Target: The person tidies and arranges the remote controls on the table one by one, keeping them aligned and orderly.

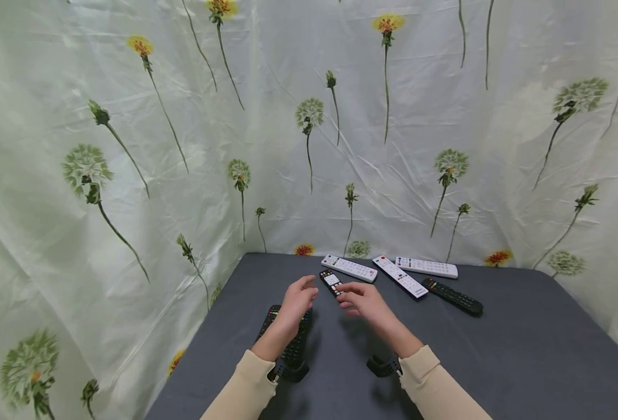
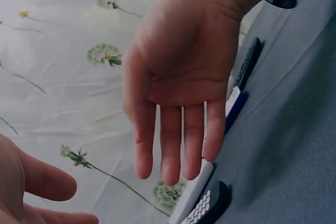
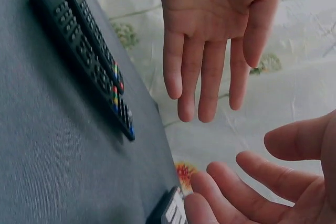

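Observation:
My left hand (image 1: 295, 302) is raised above the dark table with relaxed fingers and holds nothing. Below it lie two black remote controls side by side, one (image 3: 79, 51) longer and one (image 3: 94, 30) beside it; the wrist partly hides them in the head view. Facing it is my right hand (image 1: 368, 304), also raised, its fingers loosely bent and holding nothing. The palms are turned toward each other with a gap between. A small black remote with white buttons (image 1: 330, 279) lies just beyond, partly overlapped by the right fingertips in the head view.
Toward the table's back edge lie a white remote (image 1: 348, 268), a slanted white remote (image 1: 400, 277) and another white remote (image 1: 427, 268). A black remote (image 1: 453, 296) sits to their right. Behind the grey table (image 1: 498, 361) hangs a pale flowered curtain (image 1: 340, 175).

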Demonstrator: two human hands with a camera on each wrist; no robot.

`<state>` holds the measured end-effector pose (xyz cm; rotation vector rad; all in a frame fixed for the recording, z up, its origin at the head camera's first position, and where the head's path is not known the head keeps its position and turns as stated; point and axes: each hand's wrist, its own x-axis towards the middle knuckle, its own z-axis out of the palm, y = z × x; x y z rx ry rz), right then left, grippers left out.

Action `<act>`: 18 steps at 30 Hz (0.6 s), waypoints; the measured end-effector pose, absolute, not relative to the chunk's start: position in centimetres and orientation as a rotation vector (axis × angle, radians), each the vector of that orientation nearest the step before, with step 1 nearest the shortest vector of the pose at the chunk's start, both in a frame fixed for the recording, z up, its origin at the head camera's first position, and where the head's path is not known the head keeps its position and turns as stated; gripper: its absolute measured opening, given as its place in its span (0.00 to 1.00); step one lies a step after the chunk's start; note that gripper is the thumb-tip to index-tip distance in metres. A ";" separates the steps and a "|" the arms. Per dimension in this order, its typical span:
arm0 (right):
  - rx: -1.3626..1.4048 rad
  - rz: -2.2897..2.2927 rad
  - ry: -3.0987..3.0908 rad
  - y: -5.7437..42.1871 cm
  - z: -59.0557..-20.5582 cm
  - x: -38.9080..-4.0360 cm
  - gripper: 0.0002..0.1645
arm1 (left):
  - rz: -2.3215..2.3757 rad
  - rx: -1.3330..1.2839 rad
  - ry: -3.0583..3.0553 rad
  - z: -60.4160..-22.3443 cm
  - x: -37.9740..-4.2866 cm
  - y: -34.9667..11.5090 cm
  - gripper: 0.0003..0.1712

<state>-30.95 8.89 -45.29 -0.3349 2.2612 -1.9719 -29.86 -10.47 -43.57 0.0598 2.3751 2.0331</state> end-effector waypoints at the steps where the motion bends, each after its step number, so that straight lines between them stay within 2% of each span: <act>1: -0.310 -1.984 2.272 9.0 -45.4 -31.1 0.19 | 2.044 0.044 2.366 -43.7 -30.1 -10.2 0.27; 18: -0.069 -1.971 2.269 10.7 -49.0 -33.2 0.29 | 2.251 -0.175 2.044 -47.1 -33.1 -6.5 0.31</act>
